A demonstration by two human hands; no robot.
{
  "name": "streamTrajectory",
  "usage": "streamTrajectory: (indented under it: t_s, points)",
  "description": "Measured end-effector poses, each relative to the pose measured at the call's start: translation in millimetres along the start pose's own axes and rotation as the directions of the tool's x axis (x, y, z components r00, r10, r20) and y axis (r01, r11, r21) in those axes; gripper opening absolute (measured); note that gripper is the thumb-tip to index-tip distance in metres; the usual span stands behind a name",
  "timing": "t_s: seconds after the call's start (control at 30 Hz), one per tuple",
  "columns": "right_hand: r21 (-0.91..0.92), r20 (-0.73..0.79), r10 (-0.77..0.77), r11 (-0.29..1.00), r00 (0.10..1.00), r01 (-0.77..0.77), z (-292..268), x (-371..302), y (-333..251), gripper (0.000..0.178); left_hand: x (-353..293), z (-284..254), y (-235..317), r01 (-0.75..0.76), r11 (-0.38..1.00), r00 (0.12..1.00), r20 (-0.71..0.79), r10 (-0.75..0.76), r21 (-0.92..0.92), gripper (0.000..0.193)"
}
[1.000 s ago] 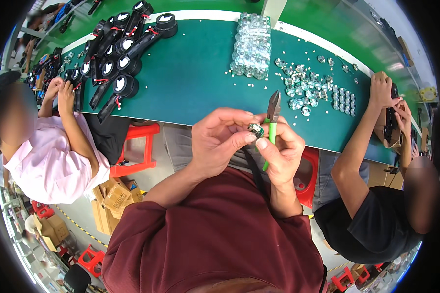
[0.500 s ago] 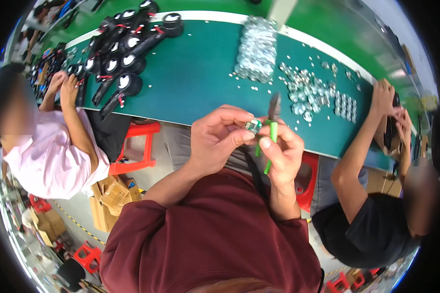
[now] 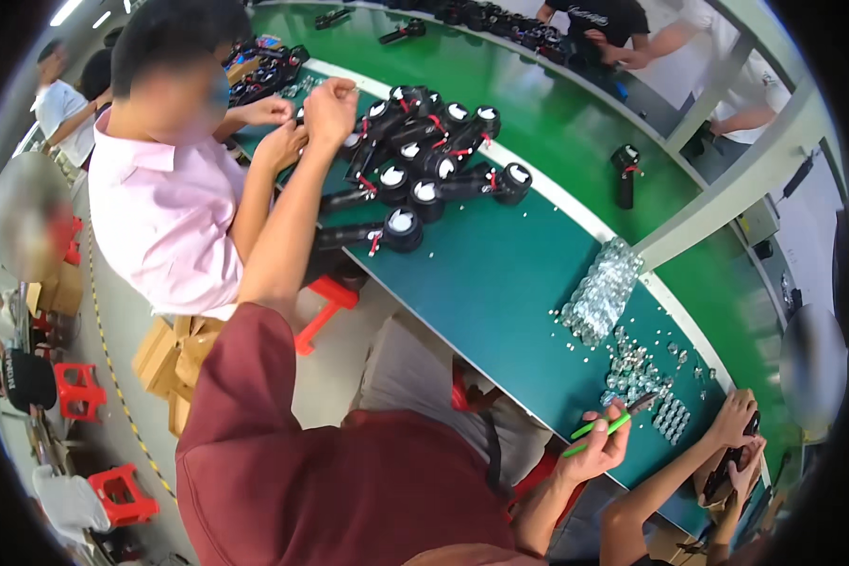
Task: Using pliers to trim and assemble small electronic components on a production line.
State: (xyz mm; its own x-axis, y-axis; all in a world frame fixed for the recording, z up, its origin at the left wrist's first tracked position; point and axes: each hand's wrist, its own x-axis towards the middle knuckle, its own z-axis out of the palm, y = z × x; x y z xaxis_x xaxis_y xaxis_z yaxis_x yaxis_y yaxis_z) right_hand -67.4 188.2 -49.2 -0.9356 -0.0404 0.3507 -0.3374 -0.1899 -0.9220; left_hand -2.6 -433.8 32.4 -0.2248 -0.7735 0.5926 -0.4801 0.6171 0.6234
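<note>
My left hand (image 3: pixel 330 113) is stretched far to the left, beside the hands of a person in a pink shirt. Its fingers are pinched together; what they hold, if anything, is too small to make out. Close by lies a pile of black round-headed devices with handles (image 3: pixel 402 228), white discs and red wires. Low on the right, my right hand (image 3: pixel 596 455) is closed around green-handled pliers (image 3: pixel 640 404), their dark jaws pointing up and right over the table's edge. The small green circuit board seen earlier cannot be made out.
On the green table (image 3: pixel 481 292) stands a stack of clear, shiny round parts (image 3: pixel 599 292), with loose ones (image 3: pixel 632 373) and a small neat row (image 3: pixel 671 420) nearer. A person in pink (image 3: pixel 165 217) sits left; another person's hands (image 3: pixel 734 424) work at right. A pale post (image 3: pixel 698 222) rises behind.
My hands have parted: the left has swung far left to the neighbour's side, the right has moved lower right, still holding the pliers. The view has turned left.
</note>
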Motion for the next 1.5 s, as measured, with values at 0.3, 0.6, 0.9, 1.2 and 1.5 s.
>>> streamTrajectory:
  t_s: [0.3, 0.6, 0.9, 1.2, 1.5]
  points:
    - [-0.304, 0.068, -0.148, 0.939, 0.987, 0.161, 22.1, -10.9, -3.7, 0.026, 74.2, 66.9, -82.8, -0.211, 0.751, 0.924, 0.378, -0.055, 0.626, 0.016]
    - [-0.39, 0.072, -0.197, 0.897, 0.978, 0.209, 21.6, -12.3, -4.7, 0.024, 66.2, 47.4, -30.7, -0.284, 0.835, 0.932, 0.341, 0.124, 0.472, 0.019]
    - [-0.356, -0.075, -0.149, 0.928, 0.986, 0.114, 21.5, -17.7, -10.6, 0.03, -201.8, -1.0, 247.8, -0.254, 0.649, 0.536, 0.454, 0.711, -0.717, 0.021]
    - [0.004, -0.282, -0.17, 0.984, 0.944, 0.178, -16.5, -24.2, -12.4, 0.033, -375.4, 19.0, 296.1, -0.117, 0.647, 0.395, 0.562, 0.727, -0.754, 0.037]
    - [0.056, -0.223, -0.076, 0.994, 0.972, 0.09, -35.5, -30.0, -10.6, 0.033, -387.4, 37.4, 306.4, -0.388, 0.663, 0.311, 0.587, 0.748, -0.64, 0.024]
